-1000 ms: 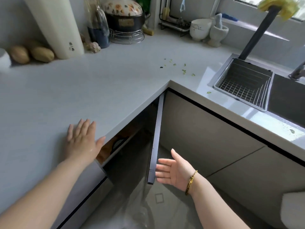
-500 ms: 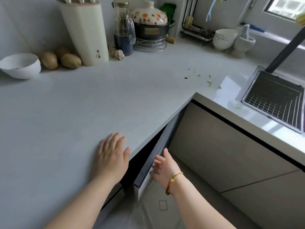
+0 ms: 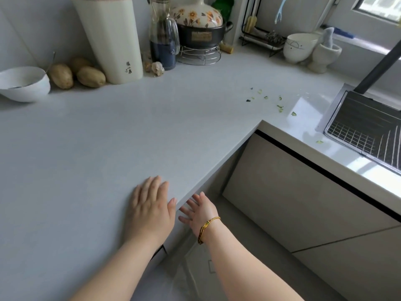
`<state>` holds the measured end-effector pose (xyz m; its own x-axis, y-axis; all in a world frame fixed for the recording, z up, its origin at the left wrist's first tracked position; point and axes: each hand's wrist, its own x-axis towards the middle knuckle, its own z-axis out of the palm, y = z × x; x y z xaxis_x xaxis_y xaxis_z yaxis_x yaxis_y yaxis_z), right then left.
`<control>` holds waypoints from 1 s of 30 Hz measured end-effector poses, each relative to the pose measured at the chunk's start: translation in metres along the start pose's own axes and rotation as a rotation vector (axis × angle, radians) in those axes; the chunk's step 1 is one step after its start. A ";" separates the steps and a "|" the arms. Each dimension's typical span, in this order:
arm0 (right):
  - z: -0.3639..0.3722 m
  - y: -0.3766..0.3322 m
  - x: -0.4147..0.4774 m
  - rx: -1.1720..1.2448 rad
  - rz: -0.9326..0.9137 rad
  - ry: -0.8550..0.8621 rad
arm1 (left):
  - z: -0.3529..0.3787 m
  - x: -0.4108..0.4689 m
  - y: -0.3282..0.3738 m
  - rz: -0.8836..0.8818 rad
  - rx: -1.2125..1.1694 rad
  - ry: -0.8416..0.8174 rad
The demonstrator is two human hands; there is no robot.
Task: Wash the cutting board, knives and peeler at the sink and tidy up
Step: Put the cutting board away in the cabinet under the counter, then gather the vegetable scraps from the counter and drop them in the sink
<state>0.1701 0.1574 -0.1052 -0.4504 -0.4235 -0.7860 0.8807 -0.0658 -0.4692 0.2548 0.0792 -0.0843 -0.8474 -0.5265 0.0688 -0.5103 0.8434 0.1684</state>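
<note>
Head camera: A person stands at the inner corner of an L-shaped grey countertop [image 3: 104, 148]. The left hand [image 3: 149, 210], at 7 o'clock in the frame, lies palm down on the counter just inside its front edge, fingers straight and together and holding nothing. The right hand [image 3: 200, 212], at 6 o'clock, reaches below that edge with its fingers spread and straight, also holding nothing. The overhang hides the fingertips, so it cannot be told whether they touch the cabinet face. A gold cord bracelet [image 3: 207, 228] circles the right wrist.

The sink [image 3: 333, 107] sits at 3 o'clock with a wire basket [image 3: 364, 131] set in it and a dark faucet column [image 3: 379, 64] rising behind it at 2 o'clock. Green vegetable scraps [image 3: 278, 105] are scattered on the counter near the sink, also at 2 o'clock. Beige cabinet fronts [image 3: 282, 192] run beneath the sink at 4 o'clock.

Along the back wall stand a white bowl [image 3: 23, 83] at 10 o'clock, potatoes [image 3: 76, 76] just beside it, a tall cream container [image 3: 110, 40] with black characters at 11 o'clock, a glass bottle [image 3: 163, 40] of dark liquid, and a floral-lidded pot [image 3: 199, 25] on a wire trivet [image 3: 199, 55] at 12 o'clock. A mortar and pestle [image 3: 325, 55] stands at 1 o'clock.
</note>
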 end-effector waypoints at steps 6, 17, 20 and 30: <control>-0.001 -0.008 -0.001 -0.036 0.056 -0.036 | -0.002 0.000 -0.001 -0.012 0.017 0.016; -0.074 -0.107 -0.021 -0.475 -0.228 0.180 | -0.035 0.065 0.044 -0.079 -0.176 0.073; -0.084 -0.153 -0.021 -0.574 -0.341 0.162 | -0.031 0.108 0.073 -0.036 -0.241 0.100; -0.110 -0.317 0.016 -1.010 -0.600 0.018 | 0.002 0.256 0.157 -0.238 -0.278 0.083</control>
<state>-0.1319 0.2706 -0.0131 -0.7626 -0.5552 -0.3319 0.0133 0.4995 -0.8662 -0.0429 0.0769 -0.0417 -0.6891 -0.7209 0.0733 -0.6225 0.6407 0.4495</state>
